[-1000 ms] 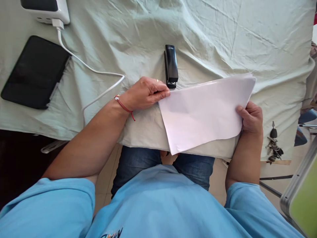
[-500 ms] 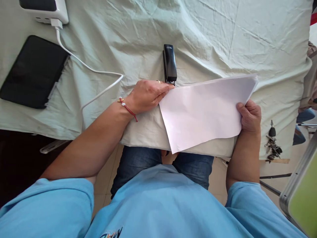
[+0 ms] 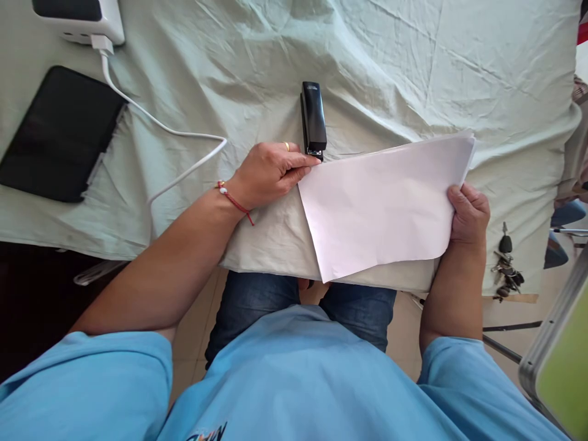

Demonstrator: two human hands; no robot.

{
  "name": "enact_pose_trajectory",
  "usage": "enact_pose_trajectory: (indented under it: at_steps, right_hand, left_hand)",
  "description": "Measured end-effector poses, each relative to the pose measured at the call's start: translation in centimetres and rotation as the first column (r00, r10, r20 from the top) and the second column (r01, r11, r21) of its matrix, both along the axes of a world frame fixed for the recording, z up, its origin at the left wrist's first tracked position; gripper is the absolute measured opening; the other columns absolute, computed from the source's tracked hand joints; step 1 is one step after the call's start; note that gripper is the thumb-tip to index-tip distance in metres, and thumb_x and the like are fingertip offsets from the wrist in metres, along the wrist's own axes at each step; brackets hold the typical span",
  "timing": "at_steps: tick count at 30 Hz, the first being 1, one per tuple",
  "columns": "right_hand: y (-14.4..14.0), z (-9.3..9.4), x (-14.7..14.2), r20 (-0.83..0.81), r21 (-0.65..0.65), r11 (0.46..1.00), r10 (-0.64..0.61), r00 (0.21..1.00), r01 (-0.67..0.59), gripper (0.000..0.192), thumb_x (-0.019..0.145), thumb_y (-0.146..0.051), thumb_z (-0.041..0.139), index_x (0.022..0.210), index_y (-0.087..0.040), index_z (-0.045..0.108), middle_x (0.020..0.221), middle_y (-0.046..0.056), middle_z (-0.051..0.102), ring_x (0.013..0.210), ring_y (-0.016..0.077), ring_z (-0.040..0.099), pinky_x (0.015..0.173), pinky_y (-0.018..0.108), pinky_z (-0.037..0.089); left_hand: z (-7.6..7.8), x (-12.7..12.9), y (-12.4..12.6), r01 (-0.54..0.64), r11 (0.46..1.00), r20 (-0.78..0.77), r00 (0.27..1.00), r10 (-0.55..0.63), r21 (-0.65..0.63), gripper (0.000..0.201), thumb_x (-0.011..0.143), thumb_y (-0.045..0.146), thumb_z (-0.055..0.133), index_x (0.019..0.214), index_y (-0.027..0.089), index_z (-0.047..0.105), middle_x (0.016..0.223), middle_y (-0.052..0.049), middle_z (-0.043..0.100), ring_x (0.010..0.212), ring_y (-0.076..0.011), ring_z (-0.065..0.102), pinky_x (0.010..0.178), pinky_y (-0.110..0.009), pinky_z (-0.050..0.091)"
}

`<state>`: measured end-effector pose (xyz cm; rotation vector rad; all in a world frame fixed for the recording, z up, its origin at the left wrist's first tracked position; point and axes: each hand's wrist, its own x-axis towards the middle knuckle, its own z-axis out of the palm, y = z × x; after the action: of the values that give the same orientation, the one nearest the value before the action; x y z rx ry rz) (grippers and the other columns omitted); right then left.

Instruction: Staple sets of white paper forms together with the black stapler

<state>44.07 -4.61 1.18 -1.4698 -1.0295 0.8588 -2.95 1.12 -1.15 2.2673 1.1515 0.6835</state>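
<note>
A stack of white paper (image 3: 381, 205) slants across the front edge of the cloth-covered table, its near left corner hanging over the edge. My left hand (image 3: 278, 174) pinches the stack's far left corner between thumb and fingers. Right beyond those fingertips a black stapler (image 3: 314, 116) lies on the cloth, its near end close to the paper corner; whether they touch I cannot tell. My right hand (image 3: 471, 211) grips the right side of the stack, thumb on top and the other fingers mostly hidden underneath.
A black tablet-like device (image 3: 59, 135) lies at the left. Behind it stands a white charger block (image 3: 92, 21) with a white cable (image 3: 174, 130) running toward me. A bunch of keys (image 3: 505, 263) rests near the right front edge. A green-topped metal-edged panel (image 3: 563, 361) is at lower right.
My right hand has shifted slightly to the right and up along the paper's edge. The stack has moved a little rightward, and my left fingers have slid slightly left on its corner.
</note>
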Motion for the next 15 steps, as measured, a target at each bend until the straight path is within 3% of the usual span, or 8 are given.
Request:
enact_pose_trajectory:
  at_steps: [5, 12, 15]
  right_hand:
    - [0.08, -0.24, 0.16, -0.032, 0.03, 0.998, -0.06, 0.998, 0.061, 0.046, 0.067, -0.061, 0.119, 0.09, -0.027, 0.097, 0.093, 0.0, 0.091, 0.079, 0.0206, 0.08, 0.075, 0.038, 0.076]
    - [0.16, 0.05, -0.25, -0.05, 0.067, 0.992, -0.106, 0.993, 0.109, 0.045, 0.066, -0.058, 0.117, 0.085, -0.024, 0.094, 0.092, 0.002, 0.087, 0.083, 0.0204, 0.076, 0.081, 0.039, 0.075]
    - [0.15, 0.23, -0.57, -0.049, 0.057, 0.992, -0.112, 0.992, 0.115, 0.046, 0.065, -0.059, 0.116, 0.085, -0.024, 0.094, 0.094, 0.002, 0.088, 0.084, 0.0198, 0.074, 0.082, 0.039, 0.074]
  left_hand:
    - [-0.1, 0.22, -0.2, 0.036, 0.999, -0.07, 0.997, -0.035, 0.011, 0.051, 0.119, 0.046, 0.057, 0.14, 0.03, 0.1, 0.132, -0.012, 0.095, 0.108, -0.0326, 0.087, 0.091, -0.046, 0.065]
    - [-0.2, -0.03, 0.05, 0.013, 1.0, 0.031, 0.999, -0.014, 0.024, 0.054, 0.121, 0.041, 0.054, 0.15, 0.023, 0.096, 0.122, -0.013, 0.095, 0.106, -0.0306, 0.088, 0.097, -0.042, 0.066]
    - [-0.36, -0.1, 0.03, 0.014, 0.999, 0.082, 0.996, -0.017, 0.032, 0.053, 0.121, 0.038, 0.056, 0.156, 0.026, 0.094, 0.118, -0.012, 0.093, 0.099, -0.0289, 0.086, 0.094, -0.042, 0.066]
